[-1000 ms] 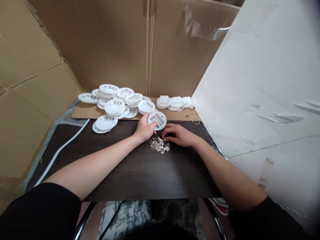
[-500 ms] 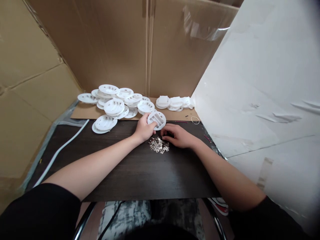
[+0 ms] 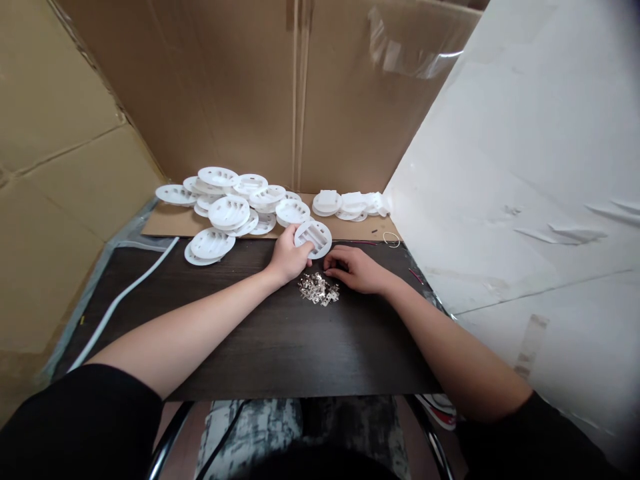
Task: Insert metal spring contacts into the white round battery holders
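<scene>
My left hand [image 3: 289, 257] grips a round white plastic disc [image 3: 316, 237] by its near edge, holding it tilted just above the dark wooden table [image 3: 280, 340]. My right hand [image 3: 356, 268] rests on the table right of a small heap of shiny metal clips [image 3: 318, 289], its fingers curled and pinched at the heap's far edge. What the fingertips hold is too small to see. A pile of several more white discs [image 3: 230, 210] lies behind and left of my left hand.
Cardboard walls enclose the back and left. A white sheet [image 3: 525, 173] leans along the right. More white plastic parts [image 3: 350, 203] sit on a cardboard strip at the back. A white cable [image 3: 120, 300] crosses the table's left side. A small wire loop [image 3: 391, 239] lies at the back right.
Almost nothing has moved. My right hand's fingers shifted slightly at the far edge of the clip heap. My left hand keeps the disc in the same place.
</scene>
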{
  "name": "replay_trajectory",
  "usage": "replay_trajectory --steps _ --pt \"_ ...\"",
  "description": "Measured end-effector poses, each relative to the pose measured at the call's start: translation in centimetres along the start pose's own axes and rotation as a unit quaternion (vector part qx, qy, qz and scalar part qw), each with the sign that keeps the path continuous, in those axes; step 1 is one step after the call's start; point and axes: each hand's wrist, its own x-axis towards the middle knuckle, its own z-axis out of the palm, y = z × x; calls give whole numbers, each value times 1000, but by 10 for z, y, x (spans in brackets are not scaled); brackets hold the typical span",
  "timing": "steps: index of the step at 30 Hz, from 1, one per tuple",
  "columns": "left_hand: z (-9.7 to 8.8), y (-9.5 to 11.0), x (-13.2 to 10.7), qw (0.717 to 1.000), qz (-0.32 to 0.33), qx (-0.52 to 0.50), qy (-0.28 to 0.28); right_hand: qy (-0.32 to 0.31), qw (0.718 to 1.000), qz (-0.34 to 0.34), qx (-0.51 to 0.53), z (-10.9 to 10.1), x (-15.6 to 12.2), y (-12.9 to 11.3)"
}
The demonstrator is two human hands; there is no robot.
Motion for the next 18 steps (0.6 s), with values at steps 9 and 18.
replay_trajectory --steps 9,18 --pt "0 -1 -2 1000 7 -1 2 -9 1000 8 -6 0 -1 -1" --pt "1 -3 -2 999 33 28 -9 3 1000 14 -5 -1 -2 -10"
